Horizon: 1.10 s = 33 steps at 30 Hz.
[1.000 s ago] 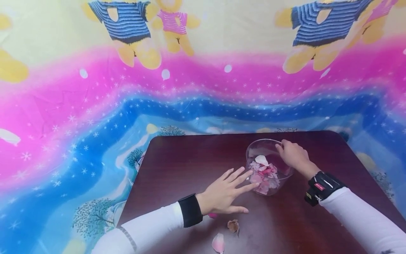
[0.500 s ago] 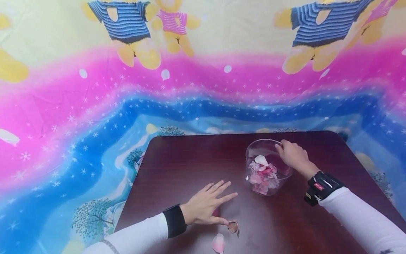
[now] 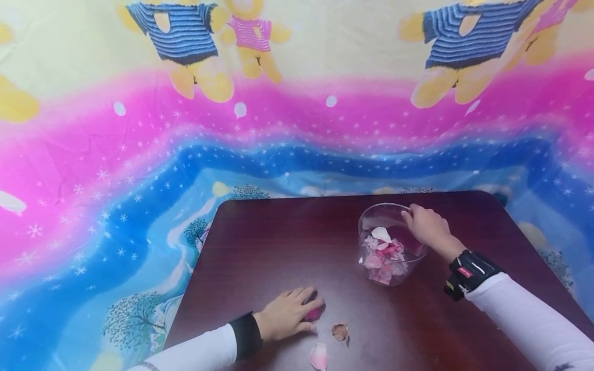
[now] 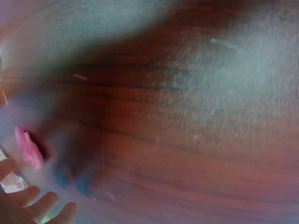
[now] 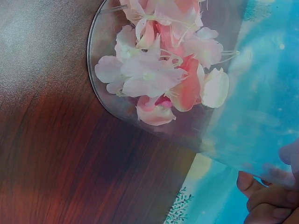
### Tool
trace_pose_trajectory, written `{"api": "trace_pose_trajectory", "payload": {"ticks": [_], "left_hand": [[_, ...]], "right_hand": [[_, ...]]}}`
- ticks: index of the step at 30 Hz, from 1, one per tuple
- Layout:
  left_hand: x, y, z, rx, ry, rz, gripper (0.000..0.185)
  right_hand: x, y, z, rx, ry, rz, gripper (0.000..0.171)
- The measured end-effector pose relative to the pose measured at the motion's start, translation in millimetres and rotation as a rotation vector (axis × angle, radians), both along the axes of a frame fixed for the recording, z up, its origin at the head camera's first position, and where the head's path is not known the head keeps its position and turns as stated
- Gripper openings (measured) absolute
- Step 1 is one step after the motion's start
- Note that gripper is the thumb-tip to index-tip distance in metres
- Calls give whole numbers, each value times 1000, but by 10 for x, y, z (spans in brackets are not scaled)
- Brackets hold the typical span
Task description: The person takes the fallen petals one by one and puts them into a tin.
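A clear round container (image 3: 394, 275) stands on the table with several pink and white petals (image 5: 149, 74) inside. My right hand (image 3: 429, 229) pinches its rim on the right side, and in the right wrist view the fingers (image 5: 271, 200) lie against the wall. Low over the table, my left hand (image 3: 285, 313) reaches to a magenta petal (image 3: 314, 313), its bent fingers spread above and around it. The left wrist view has that petal (image 4: 29, 148) lying on the wood, just beyond the fingertips (image 4: 70, 210).
A brown dried petal (image 3: 341, 332) and a pale pink petal (image 3: 319, 356) lie near the left hand, toward the front. The dark wooden table (image 3: 278, 242) has rounded far corners. A patterned cloth (image 3: 297, 113) hangs behind it.
My left hand has drawn back from beside the container, leftward and toward the front, and lowered to the magenta petal, its fingers bending. My right hand stays on the container's rim.
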<state>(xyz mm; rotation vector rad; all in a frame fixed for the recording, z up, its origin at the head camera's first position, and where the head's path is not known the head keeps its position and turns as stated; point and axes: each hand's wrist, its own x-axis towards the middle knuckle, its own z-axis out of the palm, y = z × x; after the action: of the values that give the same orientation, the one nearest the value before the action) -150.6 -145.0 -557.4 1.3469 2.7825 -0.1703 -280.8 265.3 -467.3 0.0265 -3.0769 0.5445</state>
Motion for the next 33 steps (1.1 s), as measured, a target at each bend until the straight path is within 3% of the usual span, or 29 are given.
{"api": "trace_pose_trajectory", "payload": {"ticks": [10,15,20,25,33], "left_hand": [[38,-8,-79,46,3,3,49],[32,11,-82,107,54,-31,26],[29,11,-64,140,30,-52,7],[44,9,-52,133,5,-50,5],[45,24,-48,112,37,-59,6]], "right_hand": [[5,-8,5,-9,2,-3,34],[4,-9,14,-9,12,-2,35],[1,-9,16,-9,13,-2,35],[9,-8,7,-8,8,-6,35],[10,-13,-4,-6,12,-8,34]]}}
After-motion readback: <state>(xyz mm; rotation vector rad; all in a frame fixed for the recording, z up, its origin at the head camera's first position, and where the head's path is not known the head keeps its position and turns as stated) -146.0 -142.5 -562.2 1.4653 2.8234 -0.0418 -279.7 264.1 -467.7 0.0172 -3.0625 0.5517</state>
